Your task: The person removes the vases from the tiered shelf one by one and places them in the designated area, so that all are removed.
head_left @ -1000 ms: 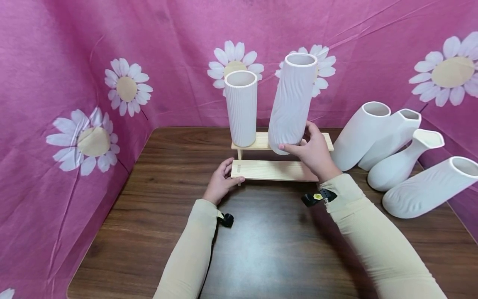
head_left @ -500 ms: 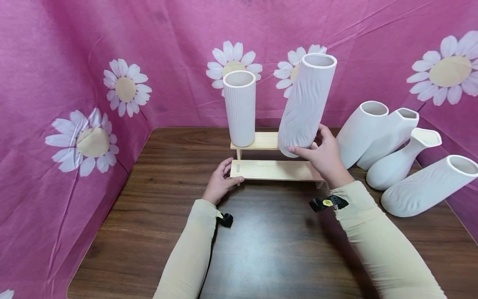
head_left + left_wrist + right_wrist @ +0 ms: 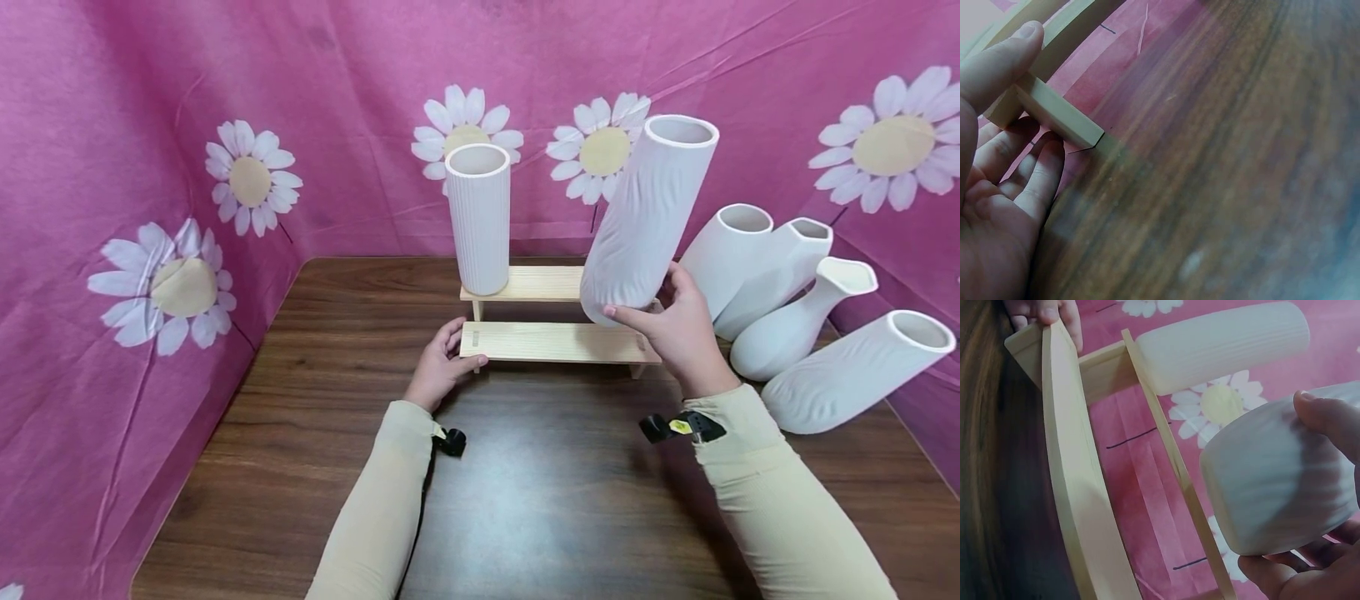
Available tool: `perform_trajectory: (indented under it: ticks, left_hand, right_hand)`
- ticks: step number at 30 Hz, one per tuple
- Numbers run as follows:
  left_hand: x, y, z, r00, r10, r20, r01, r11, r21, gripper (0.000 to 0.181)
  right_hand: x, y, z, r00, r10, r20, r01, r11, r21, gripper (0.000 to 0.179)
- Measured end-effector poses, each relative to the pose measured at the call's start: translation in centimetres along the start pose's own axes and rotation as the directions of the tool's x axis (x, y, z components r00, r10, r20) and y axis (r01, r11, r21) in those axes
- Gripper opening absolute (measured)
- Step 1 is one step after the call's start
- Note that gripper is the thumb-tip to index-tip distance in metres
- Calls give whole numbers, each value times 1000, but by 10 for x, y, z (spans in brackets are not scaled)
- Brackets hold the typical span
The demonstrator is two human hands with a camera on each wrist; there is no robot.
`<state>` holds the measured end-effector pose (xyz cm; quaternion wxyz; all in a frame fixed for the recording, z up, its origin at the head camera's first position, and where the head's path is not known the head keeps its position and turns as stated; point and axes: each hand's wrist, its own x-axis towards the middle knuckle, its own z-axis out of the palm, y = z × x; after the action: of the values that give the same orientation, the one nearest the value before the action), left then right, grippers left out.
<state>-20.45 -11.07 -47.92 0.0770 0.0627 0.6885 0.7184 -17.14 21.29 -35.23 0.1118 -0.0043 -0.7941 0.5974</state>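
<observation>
My right hand (image 3: 678, 333) grips a tall white vase (image 3: 647, 221) with wavy relief near its base. The vase leans to the right, and in the right wrist view its bottom (image 3: 1222, 506) hangs clear of the shelf boards. My left hand (image 3: 442, 367) holds the left end of a two-step wooden stand (image 3: 555, 342), thumb on the lower board's front edge. In the left wrist view the fingers (image 3: 1041, 178) curl beside a leg of the stand (image 3: 1063, 115). A white ribbed vase (image 3: 480, 225) stands upright on the left of the upper board (image 3: 543, 283).
Several white vases cluster at the right of the brown wooden table (image 3: 315, 467): a smooth one (image 3: 723, 254), an angular one (image 3: 776, 275), a narrow-necked one (image 3: 783, 329) and a tilted wavy one (image 3: 847, 379). A pink daisy-patterned cloth (image 3: 360, 167) hangs behind.
My right hand has carried the wavy vase rightward and slightly down, tilting it further right. The left hand keeps its hold on the stand, and the ribbed vase stays put.
</observation>
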Motion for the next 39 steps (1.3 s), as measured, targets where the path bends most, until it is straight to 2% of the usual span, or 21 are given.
perform_trajectory:
  ticks: [9, 14, 26, 31, 39]
  left_hand:
    - [0, -1, -1, 1000, 2, -1, -2, 1000, -8, 86]
    - [-1, -1, -2, 1000, 8, 2, -8, 1000, -7, 85]
    - [0, -2, -1, 1000, 23, 2, -23, 1000, 3, 85]
    - [0, -2, 0, 1000, 20, 3, -20, 1000, 3, 85]
    - [-1, -1, 1, 1000, 12, 5, -12, 1000, -3, 84]
  right_hand:
    - [-8, 9, -12, 1000, 11, -27, -11, 999, -30, 82]
    - [-11, 13, -18, 998, -16, -57, 13, 998, -61, 76]
    - [-21, 22, -30, 993, -32, -118, 32, 999, -3, 70]
    - [-26, 26, -35, 988, -12, -153, 16, 1000, 26, 68]
    - [-33, 32, -47, 984, 5, -176, -27, 992, -119, 64]
